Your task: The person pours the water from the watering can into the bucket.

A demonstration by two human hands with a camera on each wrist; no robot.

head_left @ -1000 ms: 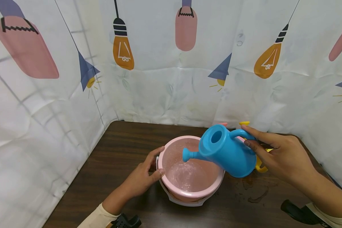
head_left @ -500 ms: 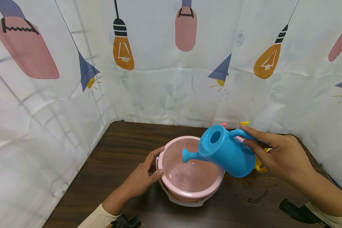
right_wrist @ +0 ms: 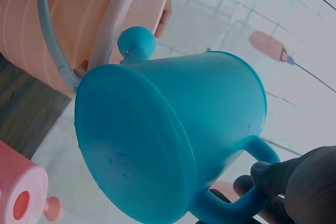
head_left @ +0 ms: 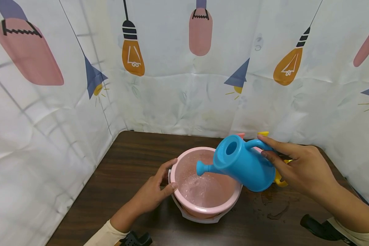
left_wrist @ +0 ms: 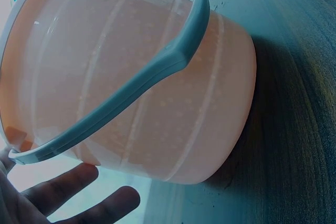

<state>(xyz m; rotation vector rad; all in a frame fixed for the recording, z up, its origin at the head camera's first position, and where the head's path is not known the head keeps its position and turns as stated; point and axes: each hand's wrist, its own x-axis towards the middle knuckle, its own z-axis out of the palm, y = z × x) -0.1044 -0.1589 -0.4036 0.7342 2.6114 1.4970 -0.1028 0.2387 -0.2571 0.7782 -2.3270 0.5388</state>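
My right hand [head_left: 307, 167] grips the handle of a blue watering can [head_left: 249, 167], also seen from below in the right wrist view. The can tilts left, its spout over a pink bucket [head_left: 203, 208]. Ripples and bubbles mark the water [head_left: 200, 189] inside. I cannot make out a clear stream at the spout. My left hand [head_left: 153, 191] holds the bucket's left rim, thumb and index finger at the edge. In the left wrist view, other fingers [left_wrist: 63, 184] stretch along the outer wall, below the bucket handle [left_wrist: 131, 93].
A pink watering can [right_wrist: 21, 192] stands on the dark wooden table [head_left: 141, 147], partly hidden behind the blue one. Yellow parts [head_left: 279, 179] of another item show by my right hand. Spilled water [head_left: 278, 214] lies right of the bucket. A printed curtain [head_left: 178, 95] hangs behind.
The blue watering can and right hand shift very slightly left. Splashing in the bucket's water has grown weaker. The left hand keeps its place on the rim.
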